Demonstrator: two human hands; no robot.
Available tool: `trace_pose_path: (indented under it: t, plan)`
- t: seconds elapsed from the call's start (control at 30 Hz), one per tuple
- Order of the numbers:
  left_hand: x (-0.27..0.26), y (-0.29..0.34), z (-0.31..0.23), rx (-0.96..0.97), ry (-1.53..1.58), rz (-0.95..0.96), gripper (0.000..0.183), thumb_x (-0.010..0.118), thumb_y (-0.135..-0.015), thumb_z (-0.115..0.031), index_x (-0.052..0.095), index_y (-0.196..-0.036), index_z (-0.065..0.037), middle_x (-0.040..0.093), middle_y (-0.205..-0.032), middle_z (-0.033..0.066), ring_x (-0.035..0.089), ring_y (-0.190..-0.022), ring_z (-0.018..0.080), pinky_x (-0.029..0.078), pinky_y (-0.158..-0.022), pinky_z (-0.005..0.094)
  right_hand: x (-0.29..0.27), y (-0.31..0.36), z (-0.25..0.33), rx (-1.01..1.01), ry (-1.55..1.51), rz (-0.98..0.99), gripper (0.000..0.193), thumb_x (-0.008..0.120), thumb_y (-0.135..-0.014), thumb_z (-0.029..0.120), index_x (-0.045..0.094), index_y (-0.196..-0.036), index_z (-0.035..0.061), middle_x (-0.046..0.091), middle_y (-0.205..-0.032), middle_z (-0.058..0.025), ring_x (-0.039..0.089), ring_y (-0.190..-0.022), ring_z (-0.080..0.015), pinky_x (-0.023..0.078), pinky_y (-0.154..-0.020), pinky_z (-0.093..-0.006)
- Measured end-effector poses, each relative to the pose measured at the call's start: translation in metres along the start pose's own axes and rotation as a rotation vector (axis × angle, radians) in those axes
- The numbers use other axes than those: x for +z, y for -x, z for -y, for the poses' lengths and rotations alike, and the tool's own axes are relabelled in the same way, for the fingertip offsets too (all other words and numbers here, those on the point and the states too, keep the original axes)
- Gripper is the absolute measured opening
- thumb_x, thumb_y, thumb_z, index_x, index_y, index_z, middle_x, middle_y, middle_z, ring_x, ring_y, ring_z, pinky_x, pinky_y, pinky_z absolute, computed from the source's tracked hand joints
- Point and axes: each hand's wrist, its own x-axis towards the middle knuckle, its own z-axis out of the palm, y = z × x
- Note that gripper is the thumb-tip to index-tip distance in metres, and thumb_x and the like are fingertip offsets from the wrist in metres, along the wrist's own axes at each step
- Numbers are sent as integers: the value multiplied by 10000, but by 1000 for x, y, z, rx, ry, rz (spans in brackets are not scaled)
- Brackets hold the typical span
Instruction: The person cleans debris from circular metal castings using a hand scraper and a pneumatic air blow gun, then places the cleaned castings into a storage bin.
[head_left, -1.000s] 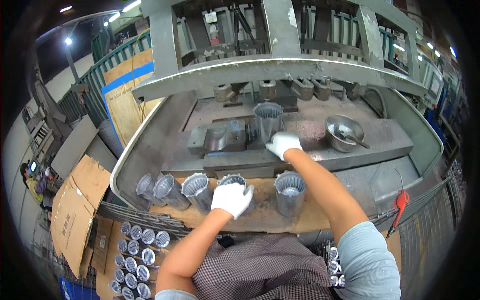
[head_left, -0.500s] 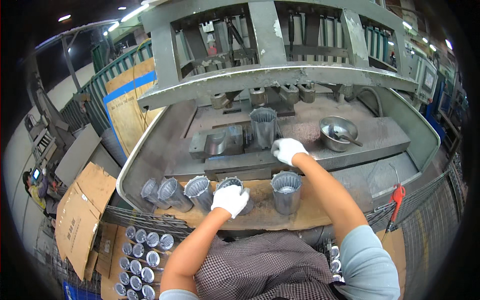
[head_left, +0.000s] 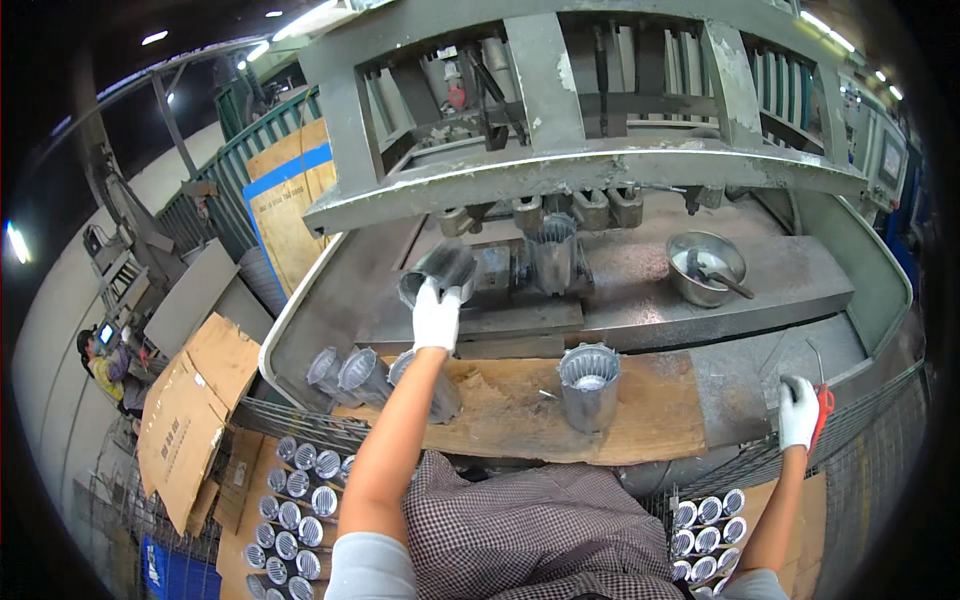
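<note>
My left hand [head_left: 436, 315], in a white glove, grips a grey finned metal cup [head_left: 440, 268]. The cup is tilted, slightly blurred, and held above the machine bed beside the metal fixture block [head_left: 492, 268]. Another finned cup [head_left: 553, 252] stands upright beside that block. At the right edge my gloved right hand [head_left: 797, 412] is closed round a red air blow gun [head_left: 824, 408], whose thin bent nozzle points up. One finned cup [head_left: 590, 388] stands alone on the wooden board [head_left: 500, 405]. Three more lean at its left end, the nearest cup [head_left: 432, 395] partly behind my left forearm.
A steel bowl [head_left: 706, 268] with a dark-handled tool sits on the bed. The machine's heavy grey frame [head_left: 590, 172] spans overhead. Small round metal parts lie in stacks at lower left and lower right. Cardboard [head_left: 195, 425] leans at left; a person [head_left: 110, 370] is farther off.
My left hand has lifted a cup from the board up over the bed. My right hand has left the upright cup and moved right, onto the blow gun. The view has shifted slightly.
</note>
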Motion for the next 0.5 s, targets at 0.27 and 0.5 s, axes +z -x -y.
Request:
trace_pose_path:
  t: [0.27,0.5]
  plan:
    - [47,-19,40,92,-355,25,371,633,-878,-279,646,-1121,1,641,-1166,231,578,-1115,414,467,-932,426,7,15,-14,123,-3,5,149,639,-832,27,685,-970,-1,684,-937,-157,654,-901,-311,502,-835,-372]
    - [35,-28,42,116,-889,431,390,652,-863,-383,684,-1041,-37,636,-1155,189,618,-1049,362,491,-897,448,8,13,-12,142,-48,-12,162,632,-852,37,680,-1001,-5,687,-961,-152,658,-912,-297,497,-839,-357]
